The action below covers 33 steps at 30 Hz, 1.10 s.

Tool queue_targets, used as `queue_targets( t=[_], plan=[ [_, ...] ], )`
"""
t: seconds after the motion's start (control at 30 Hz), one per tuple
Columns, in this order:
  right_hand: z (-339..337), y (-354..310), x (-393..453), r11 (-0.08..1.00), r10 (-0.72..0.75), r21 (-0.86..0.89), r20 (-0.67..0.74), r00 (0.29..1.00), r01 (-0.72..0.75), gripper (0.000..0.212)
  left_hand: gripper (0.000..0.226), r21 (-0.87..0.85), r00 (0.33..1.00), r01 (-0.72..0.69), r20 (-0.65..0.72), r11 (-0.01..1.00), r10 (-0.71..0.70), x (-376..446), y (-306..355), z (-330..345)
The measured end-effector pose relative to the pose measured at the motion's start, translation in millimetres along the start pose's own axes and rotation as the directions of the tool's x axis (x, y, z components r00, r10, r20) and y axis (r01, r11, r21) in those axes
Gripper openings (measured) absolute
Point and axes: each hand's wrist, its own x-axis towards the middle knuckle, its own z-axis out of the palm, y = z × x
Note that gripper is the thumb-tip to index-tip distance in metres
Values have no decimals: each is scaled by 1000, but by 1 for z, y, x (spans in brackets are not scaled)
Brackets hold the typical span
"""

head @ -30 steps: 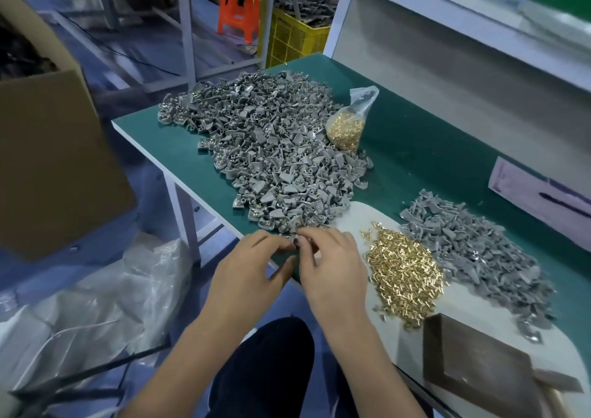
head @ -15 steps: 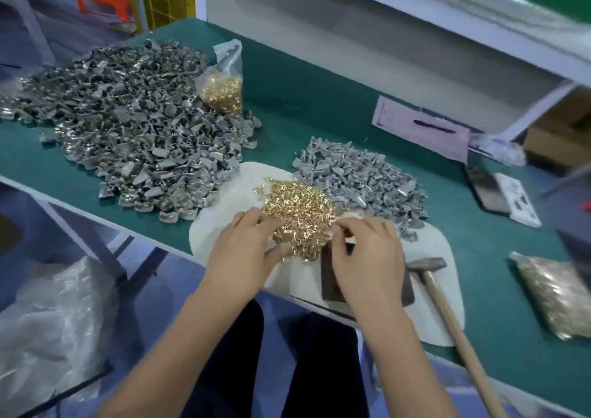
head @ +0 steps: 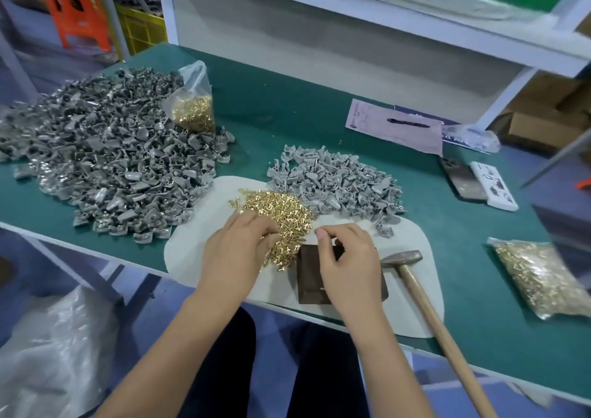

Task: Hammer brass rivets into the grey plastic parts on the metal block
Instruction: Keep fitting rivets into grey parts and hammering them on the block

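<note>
The dark metal block [head: 308,278] lies on a white mat [head: 192,258] at the table's front edge. My right hand [head: 348,264] hovers over the block's upper half, its curled fingers and thumb pinching a small grey plastic part [head: 338,244] that is mostly hidden. My left hand [head: 236,251] is at the near edge of the loose brass rivet pile [head: 278,213], fingertips curled into the rivets and pinching some. A pile of light grey plastic parts [head: 335,178] sits just behind. The hammer [head: 403,258] lies to the right of the block, its wooden handle pointing toward me.
A large heap of grey parts [head: 105,162] covers the table's left side, with a bag of rivets [head: 192,107] leaning on it. Another rivet bag [head: 543,277] lies at the far right. Paper with a pen [head: 396,126], a phone [head: 463,178] and a white box [head: 494,184] lie behind.
Both hands left the big heap at the left and moved right. My right hand now holds a part over the block; my left hand reached into the rivet pile.
</note>
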Motion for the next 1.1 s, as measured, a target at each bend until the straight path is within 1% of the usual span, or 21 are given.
queue_targets(
  t=[0.1,0.13,0.23,0.27,0.33,0.37,0.47,0.53,0.6,0.67,0.8,0.9,0.97,1.03,1.1],
  plan=[
    [-3,2,3,998,11,60,28,1000,-13,11,5,-27,1000,18,5,999,-18,4,4,1],
    [-4,3,3,996,11,87,25,1000,-13,12,5,-63,1000,21,7,998,-20,5,6,2],
    [-9,6,1,983,-29,179,6,1000,28,15,5,-278,998,53,49,959,-41,8,14,7],
    [-11,7,0,977,-43,208,-2,999,42,18,5,-307,998,55,58,950,-39,9,18,9],
    [-12,9,0,967,-54,249,-13,998,56,22,6,-313,998,52,62,948,-34,12,23,13],
    [-13,9,0,963,-57,262,-11,998,57,24,7,-349,996,59,79,935,-33,13,26,14],
    [-14,8,0,947,-47,318,5,999,43,25,15,-515,983,96,182,852,0,18,34,17],
    [-17,9,1,927,-5,375,2,1000,4,23,19,-558,973,130,231,820,2,20,39,17],
    [-19,9,3,909,58,413,7,998,-56,19,21,-604,968,170,252,779,-16,22,44,16],
    [-21,8,5,898,110,429,3,994,-101,17,24,-617,964,176,266,767,-7,27,50,15],
    [-23,9,5,868,189,468,-3,982,-166,19,23,-568,943,126,323,813,80,38,61,14],
    [-27,11,7,848,173,503,31,984,-165,25,30,-552,926,103,357,827,123,43,62,12],
    [-27,13,8,838,172,521,30,985,-162,24,36,-553,910,117,393,825,134,46,58,12],
    [-24,13,8,812,228,548,21,974,-202,21,35,-550,900,102,406,829,158,48,56,12],
    [-22,14,8,776,296,584,-5,955,-237,16,29,-540,908,66,381,839,173,52,55,17]
  ],
)
